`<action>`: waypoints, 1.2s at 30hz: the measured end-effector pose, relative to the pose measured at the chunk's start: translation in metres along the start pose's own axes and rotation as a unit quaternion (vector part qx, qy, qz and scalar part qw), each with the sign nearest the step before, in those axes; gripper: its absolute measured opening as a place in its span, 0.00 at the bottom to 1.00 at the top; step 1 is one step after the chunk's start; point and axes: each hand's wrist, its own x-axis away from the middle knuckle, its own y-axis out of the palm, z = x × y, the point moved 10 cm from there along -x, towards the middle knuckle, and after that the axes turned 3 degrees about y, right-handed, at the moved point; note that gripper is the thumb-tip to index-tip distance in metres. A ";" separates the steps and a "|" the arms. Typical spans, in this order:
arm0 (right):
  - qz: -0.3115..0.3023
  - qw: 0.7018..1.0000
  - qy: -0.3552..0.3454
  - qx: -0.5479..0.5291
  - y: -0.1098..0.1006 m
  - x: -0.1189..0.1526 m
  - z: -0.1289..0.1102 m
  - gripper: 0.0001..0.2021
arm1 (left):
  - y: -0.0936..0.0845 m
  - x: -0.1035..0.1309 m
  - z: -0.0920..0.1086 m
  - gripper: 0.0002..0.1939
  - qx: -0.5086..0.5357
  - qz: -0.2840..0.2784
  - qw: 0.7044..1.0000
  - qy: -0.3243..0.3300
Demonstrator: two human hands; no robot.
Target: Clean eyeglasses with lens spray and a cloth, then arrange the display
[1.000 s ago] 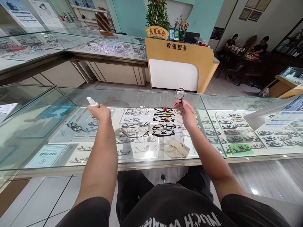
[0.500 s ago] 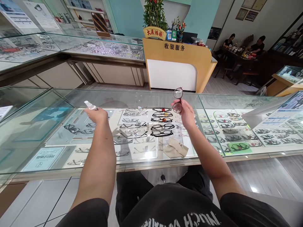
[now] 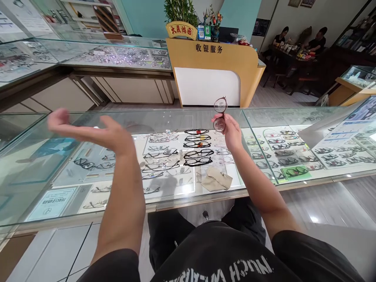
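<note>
My right hand [image 3: 233,131] grips a pair of thin-rimmed, dark reddish eyeglasses [image 3: 220,105] near the bridge. They are held on end above the glass counter, one lens over the other, with small print on the upper lens. My left hand [image 3: 88,131] is raised over the left part of the counter, fingers stretched out and palm turned up, with nothing in it. A bit of white shows just behind its palm; most of that thing is hidden. Below and between my hands lie several black-framed glasses [image 3: 198,152] in a column. Closer to me is a folded beige cloth [image 3: 216,180].
The glass display counter [image 3: 170,199] runs across in front of me, with rows of glasses [image 3: 284,152] on the right. A white leaflet stand [image 3: 340,125] rises there. Beyond is a wooden cashier desk [image 3: 249,58] with a plant. Two people sit at a far table.
My left hand has let go of the white spray bottle, opened its fingers and moved left and up. My right hand still holds the eyeglasses. The view has tilted slightly down.
</note>
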 end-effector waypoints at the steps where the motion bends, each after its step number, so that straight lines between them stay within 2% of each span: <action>1: 0.003 1.000 -0.006 -0.003 -0.002 -0.002 -0.001 0.31 | -0.002 0.020 0.029 0.28 0.024 0.011 0.997 0.067; 2: 0.006 1.000 -0.011 -0.006 -0.005 -0.003 -0.001 0.31 | 0.011 0.046 0.058 0.17 0.072 -0.064 0.986 0.135; 3: 0.009 1.000 -0.016 -0.008 -0.007 -0.005 -0.001 0.31 | 0.035 0.082 0.087 0.08 0.125 -0.210 0.948 0.203; 4: 0.013 1.000 -0.019 -0.008 -0.010 -0.007 0.000 0.31 | 0.054 0.129 0.112 0.04 0.166 -0.370 0.875 0.262; 5: 0.017 1.000 -0.020 -0.005 -0.012 -0.008 0.001 0.31 | 0.062 0.179 0.130 0.06 0.188 -0.497 0.787 0.314; 6: 0.021 1.000 -0.020 0.000 -0.014 -0.010 0.002 0.31 | 0.058 0.221 0.142 0.09 0.197 -0.574 0.709 0.358; 7: 0.025 1.000 -0.019 0.005 -0.015 -0.011 0.003 0.31 | 0.051 0.255 0.149 0.12 0.199 -0.625 0.642 0.396; 8: 0.026 0.999 -0.016 0.010 -0.016 -0.012 0.004 0.31 | 0.044 0.281 0.151 0.12 0.192 -0.658 0.592 0.424; 9: 0.026 1.000 -0.013 0.012 -0.016 -0.012 0.005 0.31 | 0.039 0.299 0.151 0.11 0.184 -0.677 0.556 0.445; 10: 0.024 1.000 -0.011 0.014 -0.015 -0.012 0.005 0.30 | 0.036 0.312 0.149 0.10 0.173 -0.688 0.534 0.460; 13: 0.011 1.000 -0.012 0.016 -0.009 -0.010 0.003 0.31 | 0.037 0.330 0.139 0.05 0.144 -0.693 0.512 0.487; 17: 0.010 1.000 -0.014 0.014 -0.003 -0.004 -0.004 0.31 | 0.042 0.343 0.130 0.11 0.118 -0.701 0.491 0.503; 20: 0.009 1.000 -0.012 0.014 0.000 -0.001 -0.009 0.30 | 0.042 0.348 0.130 0.11 0.102 -0.712 0.480 0.502; 23: -0.001 1.000 -0.017 -0.006 0.003 0.000 -0.012 0.28 | 0.038 0.350 0.132 0.11 0.096 -0.728 0.467 0.493; 27: -0.005 1.000 -0.021 -0.013 0.004 -0.002 -0.011 0.27 | 0.036 0.348 0.133 0.07 0.106 -0.736 0.471 0.474; 33: -0.011 1.000 -0.016 0.001 0.006 -0.003 -0.009 0.29 | 0.039 0.343 0.126 0.16 0.124 -0.773 0.455 0.424; 36: -0.011 1.000 -0.013 0.002 0.007 -0.002 -0.010 0.30 | 0.044 0.343 0.121 0.14 0.119 -0.784 0.459 0.401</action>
